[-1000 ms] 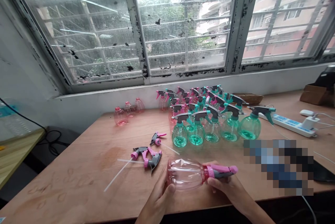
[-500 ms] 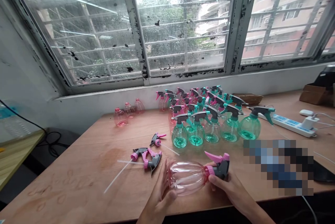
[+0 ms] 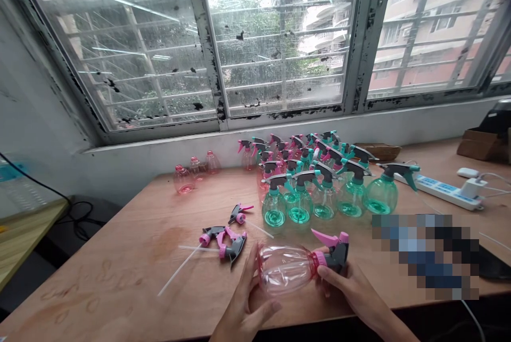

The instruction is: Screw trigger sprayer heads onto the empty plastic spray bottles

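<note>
A clear pink spray bottle (image 3: 285,270) lies sideways between my hands, its base to the left. My right hand (image 3: 345,281) is closed around the pink collar and the grey-and-pink trigger head (image 3: 337,254). Against the base rest the fingers of my left hand (image 3: 247,294), supporting it, while the left thumb stands apart below the bottle. Left of the hands, several loose trigger heads (image 3: 233,246) with thin clear tubes lie on the wooden table (image 3: 131,273).
Several green spray bottles (image 3: 299,206) and pink ones stand grouped beyond my hands. Headless pink bottles (image 3: 184,181) are by the wall. A white power strip (image 3: 443,190) and a cardboard box (image 3: 481,142) sit to the right. A blurred patch (image 3: 425,257) hides something near the right edge.
My left thumb has moved away from the bottle, spreading from the fingers. The bottle has turned slightly about its length. My right hand keeps its hold on the collar.
</note>
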`<state>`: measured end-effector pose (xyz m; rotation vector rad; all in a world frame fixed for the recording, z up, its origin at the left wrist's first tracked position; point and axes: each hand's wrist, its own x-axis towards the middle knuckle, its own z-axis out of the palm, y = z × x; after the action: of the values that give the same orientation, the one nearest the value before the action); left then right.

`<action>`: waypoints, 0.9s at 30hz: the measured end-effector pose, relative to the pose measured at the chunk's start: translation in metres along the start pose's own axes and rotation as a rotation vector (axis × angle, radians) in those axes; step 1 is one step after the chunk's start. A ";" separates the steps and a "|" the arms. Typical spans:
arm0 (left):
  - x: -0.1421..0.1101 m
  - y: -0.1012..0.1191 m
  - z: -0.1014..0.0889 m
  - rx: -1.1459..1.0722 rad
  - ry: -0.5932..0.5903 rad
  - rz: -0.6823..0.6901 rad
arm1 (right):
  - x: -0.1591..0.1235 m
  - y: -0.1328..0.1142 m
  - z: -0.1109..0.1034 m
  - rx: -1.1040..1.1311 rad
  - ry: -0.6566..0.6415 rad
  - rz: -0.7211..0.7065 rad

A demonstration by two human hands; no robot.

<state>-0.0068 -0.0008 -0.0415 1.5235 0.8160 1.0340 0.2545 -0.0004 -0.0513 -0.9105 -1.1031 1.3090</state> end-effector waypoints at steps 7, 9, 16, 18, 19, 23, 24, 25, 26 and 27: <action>0.002 0.006 -0.006 -0.162 0.029 -0.076 | -0.009 -0.011 0.009 0.016 -0.077 0.025; 0.004 0.003 -0.007 -0.177 0.019 -0.091 | -0.009 -0.013 0.011 0.011 -0.088 0.018; 0.006 -0.012 -0.006 -0.235 0.033 -0.029 | -0.007 -0.008 0.010 -0.086 -0.039 0.032; 0.004 -0.013 -0.006 -0.183 0.033 -0.020 | -0.007 -0.005 0.009 -0.067 -0.061 0.015; 0.003 -0.014 -0.006 -0.152 0.037 -0.011 | -0.007 -0.005 0.009 -0.056 -0.070 0.011; 0.000 -0.019 -0.006 -0.019 0.041 0.054 | -0.007 -0.009 0.010 -0.047 -0.089 0.010; -0.001 -0.020 -0.006 0.033 0.038 0.081 | -0.007 -0.011 0.010 -0.058 -0.094 0.004; -0.001 -0.021 -0.006 0.089 0.040 0.115 | -0.006 -0.012 0.011 -0.073 -0.100 -0.003; -0.002 -0.021 -0.005 0.144 0.044 0.153 | -0.006 -0.013 0.011 -0.092 -0.109 -0.010; -0.002 -0.021 -0.006 0.195 0.052 0.190 | -0.006 -0.014 0.011 -0.110 -0.119 -0.018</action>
<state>-0.0122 0.0033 -0.0617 1.7726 0.8399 1.1632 0.2480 -0.0080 -0.0355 -0.9108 -1.2832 1.3115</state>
